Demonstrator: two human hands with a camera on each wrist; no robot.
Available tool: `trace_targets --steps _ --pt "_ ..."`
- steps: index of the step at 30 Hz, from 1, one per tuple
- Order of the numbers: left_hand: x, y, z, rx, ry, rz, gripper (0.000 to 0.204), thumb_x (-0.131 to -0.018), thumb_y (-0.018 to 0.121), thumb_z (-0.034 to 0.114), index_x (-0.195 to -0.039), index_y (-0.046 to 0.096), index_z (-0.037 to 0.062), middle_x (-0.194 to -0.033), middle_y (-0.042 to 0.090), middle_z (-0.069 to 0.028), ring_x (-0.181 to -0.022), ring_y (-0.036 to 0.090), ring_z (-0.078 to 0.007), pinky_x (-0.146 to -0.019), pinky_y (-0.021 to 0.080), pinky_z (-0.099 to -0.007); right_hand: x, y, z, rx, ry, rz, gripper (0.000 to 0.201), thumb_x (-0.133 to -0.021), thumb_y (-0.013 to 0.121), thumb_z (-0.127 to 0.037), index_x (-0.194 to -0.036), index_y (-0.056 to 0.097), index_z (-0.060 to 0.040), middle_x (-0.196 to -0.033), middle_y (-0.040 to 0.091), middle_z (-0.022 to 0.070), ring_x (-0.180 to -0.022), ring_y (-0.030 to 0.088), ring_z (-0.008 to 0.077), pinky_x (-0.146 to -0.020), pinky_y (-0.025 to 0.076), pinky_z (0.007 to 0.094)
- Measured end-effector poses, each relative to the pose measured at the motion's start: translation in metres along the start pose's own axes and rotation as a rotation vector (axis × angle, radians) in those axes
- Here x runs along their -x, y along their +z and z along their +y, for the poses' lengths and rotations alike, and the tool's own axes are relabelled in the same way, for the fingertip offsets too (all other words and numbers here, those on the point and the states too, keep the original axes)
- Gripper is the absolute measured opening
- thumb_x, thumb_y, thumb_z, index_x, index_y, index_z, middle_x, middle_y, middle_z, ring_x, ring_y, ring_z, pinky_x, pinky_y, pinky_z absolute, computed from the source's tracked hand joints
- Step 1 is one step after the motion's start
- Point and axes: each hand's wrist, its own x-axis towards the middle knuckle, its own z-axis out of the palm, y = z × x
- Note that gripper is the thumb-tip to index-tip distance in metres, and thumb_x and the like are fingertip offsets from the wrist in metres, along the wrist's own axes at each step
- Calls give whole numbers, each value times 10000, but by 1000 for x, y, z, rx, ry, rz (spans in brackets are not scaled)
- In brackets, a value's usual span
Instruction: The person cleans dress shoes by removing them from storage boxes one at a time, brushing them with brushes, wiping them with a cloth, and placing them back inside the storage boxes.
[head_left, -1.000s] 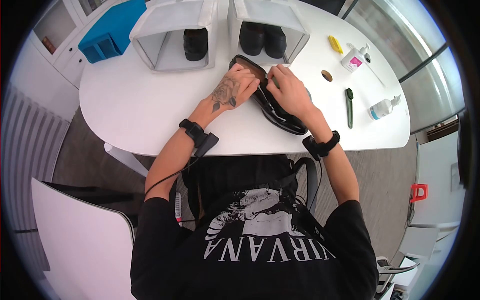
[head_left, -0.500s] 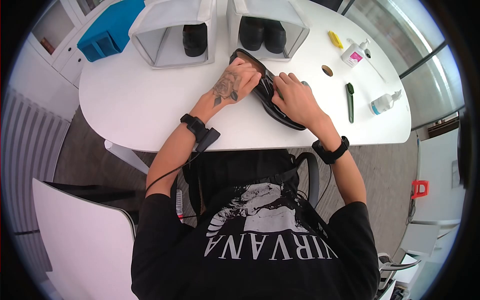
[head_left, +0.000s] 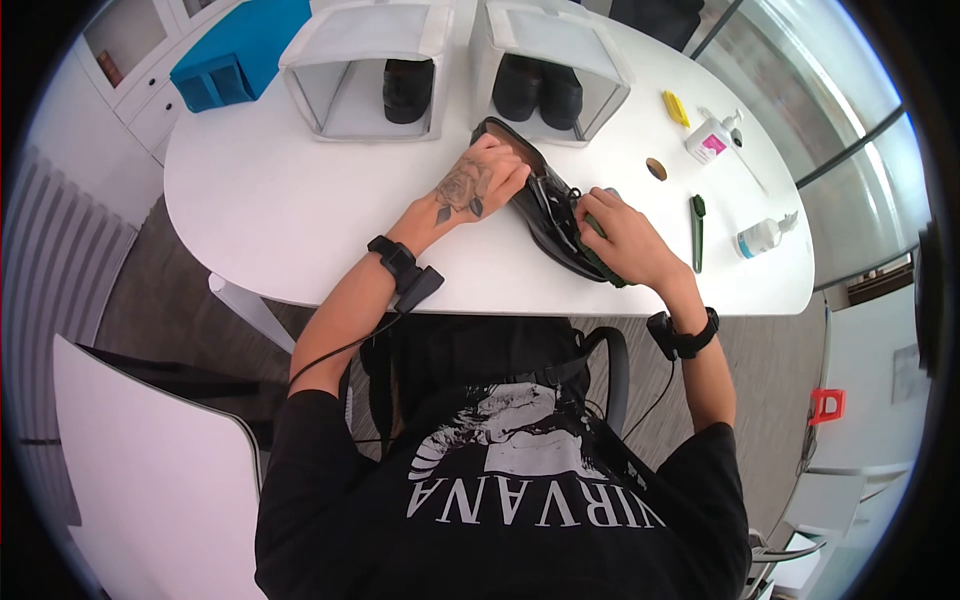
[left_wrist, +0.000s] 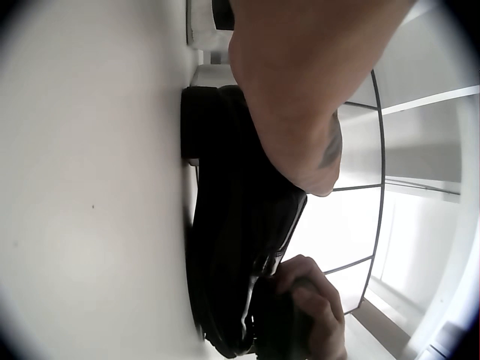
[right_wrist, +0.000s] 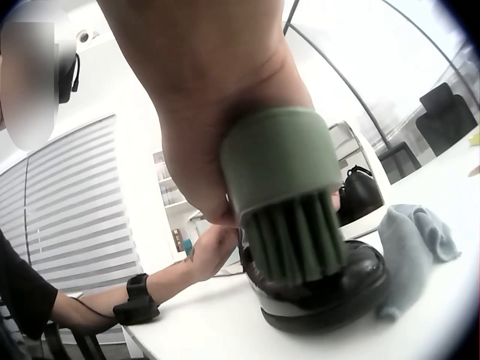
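A glossy black shoe (head_left: pixel 548 222) lies slantwise on the white table, its heel toward the boxes and its toe toward the person. My left hand (head_left: pixel 482 178) grips the shoe by its opening near the heel. In my right hand (head_left: pixel 636 245) is a green brush (right_wrist: pixel 283 165) with dark green bristles. Those bristles come down over the toe end of the shoe in the right wrist view. From the left wrist, the shoe (left_wrist: pixel 232 217) appears side-on, with the right hand (left_wrist: pixel 315 300) and dark brush at its front.
Beyond the shoe, a light box (head_left: pixel 365 40) contains one black shoe, and another box (head_left: pixel 560 45) contains a pair. A grey-blue cloth (right_wrist: pixel 412 255) lies beside the shoe. To the right are a small green brush (head_left: pixel 697 235), two pump bottles (head_left: pixel 708 140) and a yellow item (head_left: pixel 675 108).
My right hand has moved along the shoe from its middle toward the toe, nearer the person, and the green brush now shows under it. The left hand keeps its hold near the heel.
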Motion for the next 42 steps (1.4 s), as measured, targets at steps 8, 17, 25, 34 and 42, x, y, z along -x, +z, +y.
trace_targets --steps 8,17,25,34,42 --pt "-14 6 -22 -188 143 -126 338 -1064 479 191 -806 600 8 -769 575 -117 -831 579 -282 -956 401 -392 -34 -40 -11 -19 -66 248 151 -979 556 -163 -1013 573 -17 -974 582 182 -957 601 405 -830 494 459" --pt "-13 3 -14 -147 149 -93 349 -1068 474 194 -797 586 4 -758 562 -119 -819 570 -282 -954 403 -390 -59 -82 7 -80 36 691 222 -1004 563 -214 -1082 607 -11 -998 629 168 -864 614 345 -827 495 396" --pt "-16 0 -6 -147 141 -85 368 -1076 465 209 -793 580 2 -748 557 -123 -810 563 -290 -953 409 -395 -71 -27 27 -112 30 492 219 -1004 563 -230 -1082 598 -29 -1067 639 180 -994 622 401 -900 488 435" --pt "-15 3 -24 -148 139 -114 372 -1077 468 217 -802 597 1 -740 557 -124 -793 562 -300 -954 416 -395 -65 32 41 -183 97 114 248 -1009 526 -249 -1075 588 -19 -1067 653 194 -1032 630 414 -903 508 474" --pt "-17 2 -16 -181 140 -125 386 -1087 456 222 -806 602 2 -762 576 -123 -805 575 -298 -986 418 -405 -40 30 14 -8 126 174 232 -987 553 -235 -1051 570 -12 -1038 638 197 -1024 624 413 -897 498 486"
